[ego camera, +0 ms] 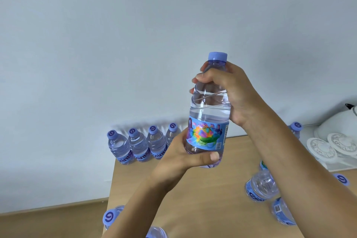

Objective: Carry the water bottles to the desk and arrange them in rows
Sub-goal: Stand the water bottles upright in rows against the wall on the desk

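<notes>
Bottle (209, 114) held upright in mid-air above the wooden surface (202, 195), between both hands. The right hand (231, 91) has its fingers curled round the shoulder just below the lilac cap; the left hand (185, 152) wraps the lower body, thumb pressed across the base of the colourful label. A row of four bottles (143, 145) stands along the far left edge of the surface, against the wall. To place this one well, I'd judge it should go down beside the rightmost of that row, kept vertical and set flat on its base before either hand lets go. Loose bottles near the right edge (262, 187) lie close to the right forearm and could be knocked. White dishes (328, 145) sit at the far right.
</notes>
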`<action>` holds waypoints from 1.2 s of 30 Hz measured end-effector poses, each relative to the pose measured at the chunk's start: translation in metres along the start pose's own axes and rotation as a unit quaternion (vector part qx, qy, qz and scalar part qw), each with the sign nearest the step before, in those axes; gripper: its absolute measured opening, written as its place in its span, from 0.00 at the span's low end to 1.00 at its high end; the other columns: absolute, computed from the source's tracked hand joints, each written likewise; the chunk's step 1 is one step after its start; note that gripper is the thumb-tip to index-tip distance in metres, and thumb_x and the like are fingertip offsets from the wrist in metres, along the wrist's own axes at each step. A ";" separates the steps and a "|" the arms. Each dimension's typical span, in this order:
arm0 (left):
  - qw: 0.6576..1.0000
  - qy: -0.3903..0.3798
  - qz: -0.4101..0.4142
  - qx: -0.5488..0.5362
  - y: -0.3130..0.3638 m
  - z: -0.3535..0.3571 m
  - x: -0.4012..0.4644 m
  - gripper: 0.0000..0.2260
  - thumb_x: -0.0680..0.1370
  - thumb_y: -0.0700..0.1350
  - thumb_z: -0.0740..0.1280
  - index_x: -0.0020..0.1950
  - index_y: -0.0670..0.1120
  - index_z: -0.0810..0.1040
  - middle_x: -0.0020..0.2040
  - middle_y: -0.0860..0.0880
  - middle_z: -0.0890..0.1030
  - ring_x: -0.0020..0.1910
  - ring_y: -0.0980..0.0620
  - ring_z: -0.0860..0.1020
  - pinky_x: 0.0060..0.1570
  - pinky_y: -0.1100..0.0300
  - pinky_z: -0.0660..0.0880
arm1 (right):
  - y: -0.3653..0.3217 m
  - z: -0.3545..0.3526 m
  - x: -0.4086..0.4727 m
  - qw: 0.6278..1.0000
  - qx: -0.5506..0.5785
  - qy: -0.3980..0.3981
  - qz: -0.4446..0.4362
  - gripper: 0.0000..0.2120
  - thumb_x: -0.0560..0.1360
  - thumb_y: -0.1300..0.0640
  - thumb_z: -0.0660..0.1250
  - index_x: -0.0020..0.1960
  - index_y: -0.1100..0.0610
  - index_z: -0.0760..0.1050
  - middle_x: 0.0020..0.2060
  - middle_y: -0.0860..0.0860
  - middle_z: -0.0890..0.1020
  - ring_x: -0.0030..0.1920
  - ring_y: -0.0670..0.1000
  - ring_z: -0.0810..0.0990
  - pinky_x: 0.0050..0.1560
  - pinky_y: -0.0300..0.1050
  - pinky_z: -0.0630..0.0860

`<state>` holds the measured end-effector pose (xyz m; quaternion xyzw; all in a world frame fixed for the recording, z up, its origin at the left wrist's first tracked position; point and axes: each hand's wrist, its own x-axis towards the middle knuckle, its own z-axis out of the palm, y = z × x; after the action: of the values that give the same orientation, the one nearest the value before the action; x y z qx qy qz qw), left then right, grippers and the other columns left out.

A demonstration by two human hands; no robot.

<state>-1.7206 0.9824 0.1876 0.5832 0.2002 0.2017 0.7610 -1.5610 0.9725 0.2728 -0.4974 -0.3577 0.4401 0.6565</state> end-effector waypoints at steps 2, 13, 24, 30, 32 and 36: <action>1.000 0.010 -0.001 0.000 -0.001 -0.002 0.001 0.20 0.64 0.45 0.78 0.55 0.46 0.81 0.51 0.42 0.84 0.52 0.43 0.82 0.50 0.51 0.80 | 0.001 -0.001 0.000 1.000 0.019 -0.010 -0.003 0.08 0.60 0.61 0.75 0.36 0.52 0.78 0.36 0.57 0.82 0.38 0.58 0.85 0.39 0.49 0.81; 0.985 0.139 0.054 0.091 0.000 0.008 -0.002 0.23 0.61 0.47 0.82 0.53 0.49 0.79 0.46 0.49 0.85 0.43 0.53 0.84 0.41 0.60 0.80 | 0.010 0.013 -0.010 0.992 -0.066 0.081 -0.068 0.09 0.69 0.60 0.76 0.42 0.56 0.75 0.35 0.54 0.81 0.36 0.55 0.82 0.41 0.49 0.79; 0.997 -0.026 0.020 -0.064 0.012 0.003 -0.005 0.17 0.64 0.44 0.76 0.52 0.48 0.84 0.50 0.43 0.83 0.51 0.44 0.81 0.54 0.50 0.78 | -0.008 0.004 -0.005 0.996 0.077 -0.044 -0.018 0.08 0.65 0.63 0.71 0.43 0.56 0.78 0.40 0.57 0.82 0.42 0.57 0.84 0.42 0.49 0.82; 0.995 0.078 0.057 -0.004 0.013 0.009 -0.003 0.18 0.62 0.47 0.78 0.49 0.45 0.82 0.44 0.44 0.84 0.43 0.47 0.82 0.44 0.55 0.80 | -0.011 0.006 -0.006 0.997 -0.054 0.006 -0.060 0.14 0.67 0.54 0.76 0.49 0.55 0.77 0.45 0.55 0.84 0.47 0.56 0.85 0.49 0.51 0.82; 0.989 0.128 0.064 0.039 0.014 0.012 -0.002 0.21 0.61 0.48 0.79 0.50 0.45 0.80 0.42 0.46 0.84 0.39 0.50 0.82 0.40 0.59 0.79 | -0.008 0.012 -0.008 0.992 -0.089 0.042 -0.081 0.17 0.66 0.52 0.78 0.50 0.54 0.76 0.43 0.49 0.83 0.44 0.50 0.84 0.46 0.47 0.81; 0.989 0.134 0.051 0.046 0.011 0.015 -0.003 0.24 0.61 0.48 0.80 0.54 0.46 0.79 0.45 0.46 0.85 0.40 0.51 0.82 0.41 0.57 0.80 | -0.001 0.017 -0.010 0.993 -0.056 0.072 -0.081 0.16 0.65 0.60 0.78 0.49 0.55 0.75 0.40 0.50 0.82 0.38 0.50 0.83 0.40 0.45 0.80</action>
<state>-1.7157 0.9715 0.2026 0.5950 0.2792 0.3070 0.6884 -1.5795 0.9686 0.2780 -0.5332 -0.3722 0.3278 0.6853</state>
